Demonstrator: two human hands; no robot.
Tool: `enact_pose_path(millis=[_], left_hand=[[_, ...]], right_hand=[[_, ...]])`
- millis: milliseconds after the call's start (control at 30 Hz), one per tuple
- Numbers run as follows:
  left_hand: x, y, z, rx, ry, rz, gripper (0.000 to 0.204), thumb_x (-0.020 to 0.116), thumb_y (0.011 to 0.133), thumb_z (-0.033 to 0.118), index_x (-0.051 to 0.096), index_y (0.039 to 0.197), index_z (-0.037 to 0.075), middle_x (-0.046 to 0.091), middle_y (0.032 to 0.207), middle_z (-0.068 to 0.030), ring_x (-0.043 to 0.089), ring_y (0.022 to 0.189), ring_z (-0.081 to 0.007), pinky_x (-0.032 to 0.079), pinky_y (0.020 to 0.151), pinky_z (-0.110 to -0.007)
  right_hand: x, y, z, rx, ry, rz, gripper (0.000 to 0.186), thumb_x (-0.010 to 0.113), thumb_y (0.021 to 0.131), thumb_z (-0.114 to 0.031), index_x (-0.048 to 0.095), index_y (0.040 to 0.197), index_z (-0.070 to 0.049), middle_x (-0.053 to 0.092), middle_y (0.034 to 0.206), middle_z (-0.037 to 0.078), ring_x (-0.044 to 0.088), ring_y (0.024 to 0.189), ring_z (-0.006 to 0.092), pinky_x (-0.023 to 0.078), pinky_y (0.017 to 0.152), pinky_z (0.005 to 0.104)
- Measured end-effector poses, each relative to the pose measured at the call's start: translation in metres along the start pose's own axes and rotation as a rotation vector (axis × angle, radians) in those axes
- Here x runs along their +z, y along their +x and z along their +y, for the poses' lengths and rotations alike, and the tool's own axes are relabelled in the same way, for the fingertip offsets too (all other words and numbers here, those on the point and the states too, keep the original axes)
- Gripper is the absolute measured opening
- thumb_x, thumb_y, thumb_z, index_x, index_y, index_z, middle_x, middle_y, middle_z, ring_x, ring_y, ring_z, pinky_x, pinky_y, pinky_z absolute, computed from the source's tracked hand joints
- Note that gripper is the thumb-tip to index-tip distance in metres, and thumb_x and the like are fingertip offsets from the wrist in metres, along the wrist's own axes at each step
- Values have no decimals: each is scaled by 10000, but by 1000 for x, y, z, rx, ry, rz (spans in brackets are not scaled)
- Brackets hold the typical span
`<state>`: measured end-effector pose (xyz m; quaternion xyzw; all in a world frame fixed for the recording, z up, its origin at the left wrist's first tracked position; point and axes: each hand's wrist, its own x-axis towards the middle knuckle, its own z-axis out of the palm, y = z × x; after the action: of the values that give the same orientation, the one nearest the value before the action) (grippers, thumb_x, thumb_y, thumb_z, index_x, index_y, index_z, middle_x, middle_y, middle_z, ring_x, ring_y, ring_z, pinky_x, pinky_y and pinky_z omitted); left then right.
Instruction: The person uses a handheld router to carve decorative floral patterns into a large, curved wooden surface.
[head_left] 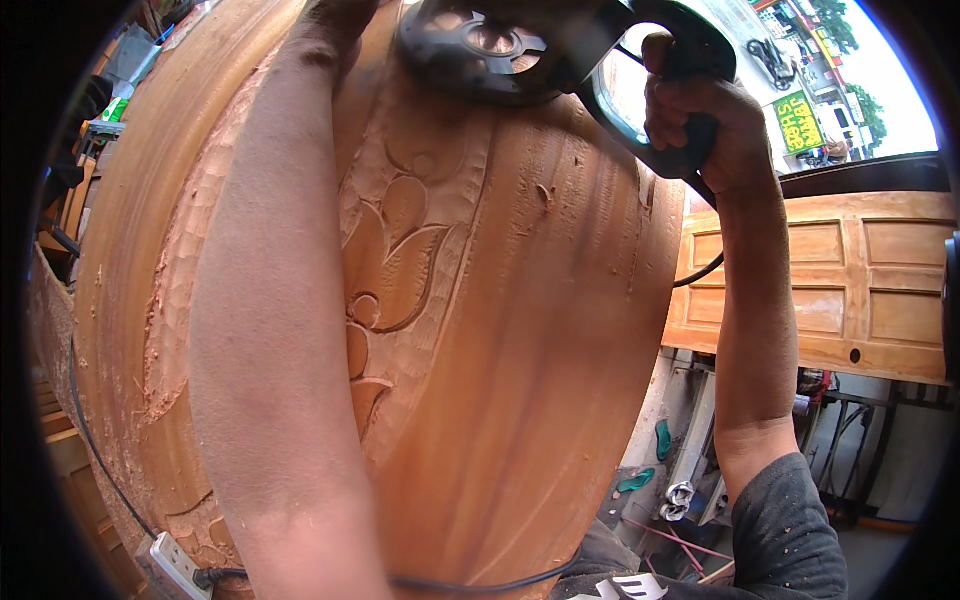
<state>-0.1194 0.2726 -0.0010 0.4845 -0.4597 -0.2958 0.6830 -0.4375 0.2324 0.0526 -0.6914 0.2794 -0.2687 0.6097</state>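
Observation:
A broad brown wooden panel [540, 330] lies in front of me, carved with leaf and flower shapes [405, 270] down its middle. On its far part sits a black corded power tool [490, 50] with a round, spoked base and a loop handle, probably a router. My right hand [705, 115] is closed around the loop handle, its fingers wrapped through the opening. My left hand [345, 25] is at the top edge beside the tool's left side. Its fingers are cut off by the frame, so its grip is hidden. My left forearm covers part of the carving.
A white extension socket [180, 565] with a dark cord [480, 585] is at the panel's near left. Wood shavings lie along the left side. Another panelled door [830, 270] stands to the right, above green slippers [640, 480] and metal tubes [690, 440] on the floor.

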Motion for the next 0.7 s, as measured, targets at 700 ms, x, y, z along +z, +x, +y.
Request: enact_pose_path(millis=[700], left_hand=[[2,9,-8,27,-25,23,595,523,1024,645,624,1367,169,689,1201,-56,638,1033,-172,483,948,-358]], right_hand=[[-2,5,1,18,62,9,303,694,813,-100,663,1090,19,537,685,18,524,568,126,442,582,276]])
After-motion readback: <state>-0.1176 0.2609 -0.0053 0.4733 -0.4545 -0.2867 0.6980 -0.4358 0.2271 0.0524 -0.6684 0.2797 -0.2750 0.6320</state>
